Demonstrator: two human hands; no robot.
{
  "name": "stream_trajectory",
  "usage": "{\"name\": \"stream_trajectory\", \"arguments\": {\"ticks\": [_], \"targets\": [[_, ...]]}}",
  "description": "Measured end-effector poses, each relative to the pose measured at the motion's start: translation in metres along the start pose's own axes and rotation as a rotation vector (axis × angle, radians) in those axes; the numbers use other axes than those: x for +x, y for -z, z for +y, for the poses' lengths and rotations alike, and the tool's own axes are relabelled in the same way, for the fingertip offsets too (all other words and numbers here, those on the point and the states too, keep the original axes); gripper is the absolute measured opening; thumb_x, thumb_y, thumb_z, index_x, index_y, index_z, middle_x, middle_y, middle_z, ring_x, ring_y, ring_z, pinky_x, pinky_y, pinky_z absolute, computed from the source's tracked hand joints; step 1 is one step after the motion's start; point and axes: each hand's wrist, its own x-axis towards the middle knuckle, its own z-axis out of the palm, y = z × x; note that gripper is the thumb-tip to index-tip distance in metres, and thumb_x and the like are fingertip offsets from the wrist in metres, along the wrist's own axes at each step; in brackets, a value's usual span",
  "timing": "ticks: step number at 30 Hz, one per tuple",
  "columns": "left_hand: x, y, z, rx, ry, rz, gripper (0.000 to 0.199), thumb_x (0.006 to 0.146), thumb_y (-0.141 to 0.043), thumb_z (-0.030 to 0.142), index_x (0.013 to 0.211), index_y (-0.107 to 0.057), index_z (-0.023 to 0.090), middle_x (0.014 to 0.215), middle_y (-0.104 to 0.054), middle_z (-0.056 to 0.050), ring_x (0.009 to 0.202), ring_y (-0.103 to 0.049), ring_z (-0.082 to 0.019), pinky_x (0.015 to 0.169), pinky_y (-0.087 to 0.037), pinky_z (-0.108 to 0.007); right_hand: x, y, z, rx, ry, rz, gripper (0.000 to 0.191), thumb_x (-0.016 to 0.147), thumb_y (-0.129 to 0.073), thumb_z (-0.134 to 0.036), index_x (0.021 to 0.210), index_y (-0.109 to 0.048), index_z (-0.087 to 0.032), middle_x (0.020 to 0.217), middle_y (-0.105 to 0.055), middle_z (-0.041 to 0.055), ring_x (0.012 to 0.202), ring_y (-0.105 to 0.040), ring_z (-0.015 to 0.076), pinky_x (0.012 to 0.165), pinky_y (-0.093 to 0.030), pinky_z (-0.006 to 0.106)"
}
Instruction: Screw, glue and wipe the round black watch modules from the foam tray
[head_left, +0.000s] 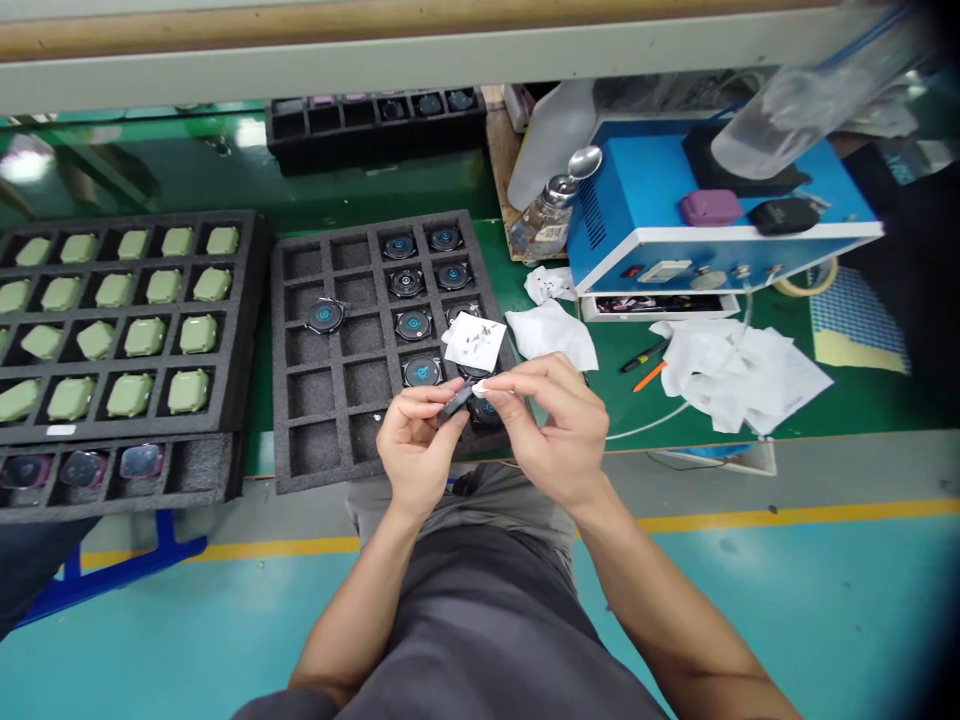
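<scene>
Over the near right part of a dark foam tray (311, 465), my left hand (420, 445) pinches a small dark watch body (456, 401) on edge. My right hand (559, 425) is closed on a small white wipe (480, 388), which touches or nearly touches the watch's right end. Round black watches (422, 371) with blue marks on their faces fill the tray's right columns, and one watch (325, 315) lies in the left column. A white paper with dark specks (474, 342) rests on the watches just beyond my fingers.
Green watch cases (143, 337) fill a foam tray at left. A blue machine (645, 200) stands at back right, near a glass bottle (544, 220). White cloths (720, 370), a black marker (643, 356) and an orange pen (649, 376) lie at right. A shelf edge (420, 55) crosses the top.
</scene>
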Motion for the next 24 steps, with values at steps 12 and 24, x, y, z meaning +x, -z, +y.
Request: {"name": "stream_trajectory", "arguments": {"ticks": [12, 24], "targets": [[0.002, 0.006, -0.003, -0.081, 0.059, -0.003, 0.024, 0.077, -0.08, 0.008, 0.086, -0.061, 0.019, 0.093, -0.07, -0.001, 0.096, -0.074, -0.016, 0.09, -0.057, -0.032, -0.004, -0.001, 0.001, 0.036, -0.015, 0.012, 0.011, 0.091, -0.065, -0.017, 0.093, -0.073, -0.024, 0.081, -0.068, 0.0027, 0.079, -0.061, 0.0178, 0.072, -0.049, 0.036], [-0.004, 0.003, -0.002, 0.253, -0.069, -0.049, 0.022, 0.08, -0.074, 0.01, 0.1, -0.072, 0.02, 0.094, -0.069, -0.004, 0.089, -0.068, -0.016, 0.08, -0.055, -0.027, -0.005, -0.006, -0.001, 0.09, -0.054, -0.117, 0.006, 0.093, -0.065, -0.019, 0.092, -0.07, -0.023, 0.082, -0.069, 0.0025, 0.081, -0.061, 0.0178, 0.074, -0.049, 0.036]]}}
